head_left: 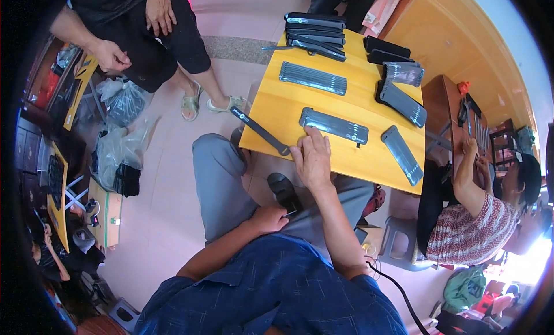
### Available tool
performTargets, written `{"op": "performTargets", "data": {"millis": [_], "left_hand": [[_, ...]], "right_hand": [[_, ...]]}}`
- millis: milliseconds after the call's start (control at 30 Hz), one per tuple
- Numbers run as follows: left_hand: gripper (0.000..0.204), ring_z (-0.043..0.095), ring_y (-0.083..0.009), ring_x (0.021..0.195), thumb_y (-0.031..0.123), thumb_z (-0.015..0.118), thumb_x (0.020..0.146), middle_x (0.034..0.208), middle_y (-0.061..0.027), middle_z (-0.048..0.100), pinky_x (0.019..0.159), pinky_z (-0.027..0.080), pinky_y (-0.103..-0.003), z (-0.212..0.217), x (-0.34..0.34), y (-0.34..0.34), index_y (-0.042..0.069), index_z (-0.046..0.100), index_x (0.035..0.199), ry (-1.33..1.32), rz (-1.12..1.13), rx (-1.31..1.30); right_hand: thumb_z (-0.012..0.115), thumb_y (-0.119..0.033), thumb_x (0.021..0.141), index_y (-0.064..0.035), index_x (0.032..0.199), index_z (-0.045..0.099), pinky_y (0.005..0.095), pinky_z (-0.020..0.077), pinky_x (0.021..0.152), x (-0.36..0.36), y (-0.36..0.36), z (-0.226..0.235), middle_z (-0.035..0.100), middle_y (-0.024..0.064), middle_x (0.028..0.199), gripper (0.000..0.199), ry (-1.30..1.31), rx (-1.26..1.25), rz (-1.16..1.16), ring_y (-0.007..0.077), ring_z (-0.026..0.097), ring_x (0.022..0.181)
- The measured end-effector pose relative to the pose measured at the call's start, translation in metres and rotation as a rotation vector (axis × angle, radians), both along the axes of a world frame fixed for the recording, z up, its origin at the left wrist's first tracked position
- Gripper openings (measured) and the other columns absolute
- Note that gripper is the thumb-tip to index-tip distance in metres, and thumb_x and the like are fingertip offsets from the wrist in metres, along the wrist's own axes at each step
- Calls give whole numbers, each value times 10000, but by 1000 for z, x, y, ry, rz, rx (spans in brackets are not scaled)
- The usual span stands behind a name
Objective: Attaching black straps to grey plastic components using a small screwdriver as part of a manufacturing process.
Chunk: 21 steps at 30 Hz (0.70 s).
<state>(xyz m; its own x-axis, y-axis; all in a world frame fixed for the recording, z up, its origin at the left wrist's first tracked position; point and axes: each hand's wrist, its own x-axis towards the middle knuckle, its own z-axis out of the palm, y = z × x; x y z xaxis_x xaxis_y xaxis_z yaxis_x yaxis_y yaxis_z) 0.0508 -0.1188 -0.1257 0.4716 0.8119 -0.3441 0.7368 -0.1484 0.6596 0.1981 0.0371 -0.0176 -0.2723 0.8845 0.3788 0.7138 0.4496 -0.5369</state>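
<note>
One right hand is stretched forward over the yellow desk, palm down, fingers slightly apart. Its fingertips reach a dark packet; I cannot tell if they press it. The thumb is beside one black strap, lying across the desk's left edge. The left hand rests curled at the lap, its palm hidden, so its grip I cannot tell.

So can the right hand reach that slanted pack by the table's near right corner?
Probably yes: the right hand is nearby, and nothing seems to block its way across the yellow tabletop to the slanted pack.
</note>
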Motion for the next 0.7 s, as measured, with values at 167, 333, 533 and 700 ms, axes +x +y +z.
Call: {"op": "performTargets", "data": {"millis": [167,333,533,700], "left_hand": [[387,697,-464,858,437,634,945,933,-230,727,764,544,-592,-7,-2,1,64,696,1029,6,-25,-13],[393,696,-464,851,448,630,947,921,-232,724,757,540,-592,-9,-2,0,66,695,1014,1,-14,-7],[399,696,-463,851,448,622,953,917,-233,723,759,540,-593,-6,-2,1,59,693,1003,-2,-2,-18],[396,697,-465,852,441,618,958,918,-237,722,767,540,-596,-7,-2,1,54,692,1003,-8,-7,-16]], "right_hand": [[730,-223,922,-46,1024,613,610,319,1168,0,0,1,553,218,1429,235,-19,-22,6,426,471,1396],[725,-206,925,-48,1009,615,613,339,1142,-1,0,-2,569,207,1378,210,0,23,4,432,495,1354],[745,-226,906,-42,1072,624,602,319,1167,0,2,-3,564,213,1404,276,3,-14,-6,421,481,1381],[766,-237,884,-39,1120,637,582,345,1146,-5,2,5,589,194,1339,334,-12,24,-19,403,518,1321]]}}
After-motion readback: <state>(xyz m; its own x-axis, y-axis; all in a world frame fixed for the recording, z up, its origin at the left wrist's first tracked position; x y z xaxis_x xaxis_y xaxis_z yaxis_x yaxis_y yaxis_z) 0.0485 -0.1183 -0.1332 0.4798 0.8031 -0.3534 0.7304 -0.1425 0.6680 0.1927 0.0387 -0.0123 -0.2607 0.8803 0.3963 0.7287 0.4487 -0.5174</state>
